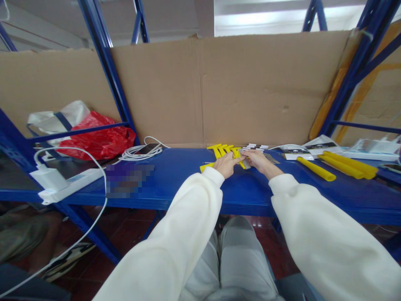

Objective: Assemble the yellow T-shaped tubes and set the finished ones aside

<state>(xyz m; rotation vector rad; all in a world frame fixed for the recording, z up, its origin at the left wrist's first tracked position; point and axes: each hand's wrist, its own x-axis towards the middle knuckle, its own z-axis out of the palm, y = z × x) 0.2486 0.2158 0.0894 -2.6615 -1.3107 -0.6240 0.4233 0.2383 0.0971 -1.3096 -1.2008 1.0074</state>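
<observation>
Both my hands meet over the middle of the blue shelf. My left hand [224, 165] has its fingers bent, one pointing right against a small yellow piece. My right hand [255, 159] is closed at the fingertips on something small, too hidden to make out. Several yellow T-shaped pieces [223, 150] lie in a row just behind my left hand. Another yellow piece [206, 167] shows at the left of that hand. Small black-and-white labels [255, 147] lie behind my right hand.
Several yellow tubes [347, 165] and white cards [297, 154] lie at the right. At the left are a coiled white cable [138, 153], a red plastic bag [97, 136] and a power strip [75, 184]. A cardboard wall [244, 92] stands behind. Another person's leg shows lower left.
</observation>
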